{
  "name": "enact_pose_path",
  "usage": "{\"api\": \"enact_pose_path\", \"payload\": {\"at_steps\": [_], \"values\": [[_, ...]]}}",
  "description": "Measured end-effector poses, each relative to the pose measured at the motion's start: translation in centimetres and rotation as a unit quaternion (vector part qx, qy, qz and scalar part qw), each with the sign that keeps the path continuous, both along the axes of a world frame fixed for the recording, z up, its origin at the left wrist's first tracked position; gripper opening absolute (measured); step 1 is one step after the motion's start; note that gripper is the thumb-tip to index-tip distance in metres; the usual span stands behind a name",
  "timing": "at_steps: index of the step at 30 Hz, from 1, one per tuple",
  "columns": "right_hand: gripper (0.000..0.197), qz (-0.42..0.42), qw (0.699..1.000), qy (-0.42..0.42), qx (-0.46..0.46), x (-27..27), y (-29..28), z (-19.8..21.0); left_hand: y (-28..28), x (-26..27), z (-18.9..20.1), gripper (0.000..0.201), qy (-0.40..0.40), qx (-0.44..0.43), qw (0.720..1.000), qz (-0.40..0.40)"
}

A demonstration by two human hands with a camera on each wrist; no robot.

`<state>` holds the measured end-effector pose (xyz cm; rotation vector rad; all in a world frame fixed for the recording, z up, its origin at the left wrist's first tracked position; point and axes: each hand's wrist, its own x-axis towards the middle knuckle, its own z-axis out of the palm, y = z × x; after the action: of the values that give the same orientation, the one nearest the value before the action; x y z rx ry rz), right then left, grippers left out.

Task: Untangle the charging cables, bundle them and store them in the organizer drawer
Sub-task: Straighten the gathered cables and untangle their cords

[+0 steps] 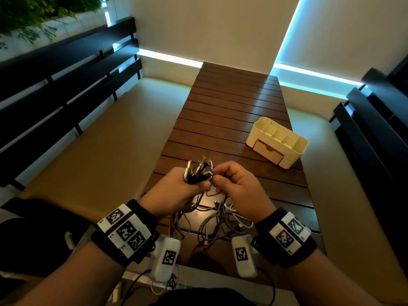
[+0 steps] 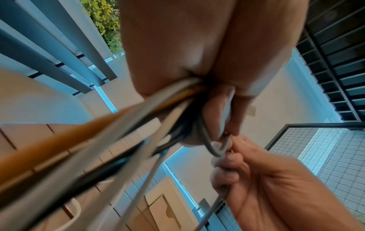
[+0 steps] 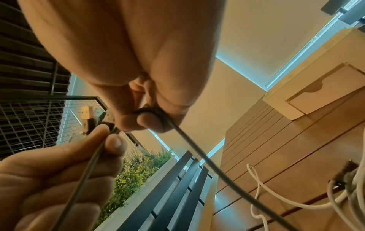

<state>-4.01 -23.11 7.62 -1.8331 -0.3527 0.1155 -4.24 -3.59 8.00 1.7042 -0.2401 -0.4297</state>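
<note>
My left hand (image 1: 189,184) grips a bunch of charging cables by their plug ends (image 1: 198,170), which stick up from the fist above the table. My right hand (image 1: 220,180), close beside it, pinches one grey cable (image 3: 189,140) between thumb and fingers. In the left wrist view that cable makes a small loop (image 2: 217,150) between the two hands. The rest of the cables hang down into a loose tangle (image 1: 217,219) on the table under my hands. The cream organizer (image 1: 258,131) stands to the right on the table, its front drawer (image 1: 268,152) closed.
The slatted wooden table (image 1: 231,102) runs away from me between two cushioned benches (image 1: 99,140) with dark slatted backs. A wall with lit strips closes the far end. Plants (image 1: 33,14) show at the top left.
</note>
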Motion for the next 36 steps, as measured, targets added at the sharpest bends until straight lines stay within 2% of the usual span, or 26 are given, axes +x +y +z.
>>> {"api": "enact_pose_path", "payload": {"at_steps": [3,8,10,12,14,16,17,19,22,27,30,33,34,36], "values": [[0.017,0.004,1.000,0.002,0.002,0.1,0.0,0.0,0.0,0.1,0.5,0.013,-0.014,0.017,1.000,0.002],[0.012,-0.012,0.997,0.043,-0.058,0.6,-1.1,-2.4,1.3,0.4,2.0,0.017,0.022,-0.105,0.990,0.088],[0.014,-0.026,0.995,0.057,-0.077,0.7,-1.8,-3.2,1.9,0.6,2.2,0.018,0.022,-0.110,0.987,0.113],[0.014,-0.046,0.994,0.049,-0.081,0.9,-2.3,-3.1,2.3,0.7,1.8,0.018,0.024,-0.067,0.990,0.125],[0.014,-0.071,0.992,0.010,-0.100,1.2,-2.7,-2.3,2.5,0.9,1.2,0.016,0.016,0.024,0.990,0.135],[0.013,-0.079,0.988,-0.032,-0.127,1.7,-3.2,-1.1,2.6,1.2,0.7,0.015,-0.018,0.124,0.980,0.155],[0.013,-0.072,0.986,-0.045,-0.146,2.0,-3.4,-0.6,2.6,1.3,0.6,0.011,-0.033,0.147,0.974,0.168],[0.012,-0.038,0.975,-0.060,-0.212,2.4,-3.7,0.1,2.4,1.4,0.5,0.006,-0.051,0.154,0.968,0.193],[0.007,0.029,0.951,-0.081,-0.296,2.6,-3.4,0.1,1.5,1.5,0.8,0.004,-0.063,0.120,0.971,0.195],[0.006,0.057,0.959,-0.138,-0.240,2.5,-1.5,0.6,-0.9,1.1,0.7,0.019,-0.131,0.134,0.979,0.082],[0.007,0.035,0.967,-0.157,-0.198,2.6,-1.1,1.2,-1.3,1.1,0.3,0.035,-0.113,0.123,0.985,0.046],[0.012,0.016,0.975,-0.141,-0.172,2.8,-1.4,1.3,-0.9,1.1,0.6,0.025,-0.102,0.133,0.985,0.029],[0.013,0.012,0.978,-0.126,-0.166,2.8,-1.4,1.1,-0.8,1.2,0.7,0.022,-0.088,0.109,0.990,0.033],[0.015,0.000,0.986,-0.079,-0.145,2.7,-1.4,0.2,-0.4,1.3,1.3,0.020,-0.037,0.001,0.997,0.064]]}}
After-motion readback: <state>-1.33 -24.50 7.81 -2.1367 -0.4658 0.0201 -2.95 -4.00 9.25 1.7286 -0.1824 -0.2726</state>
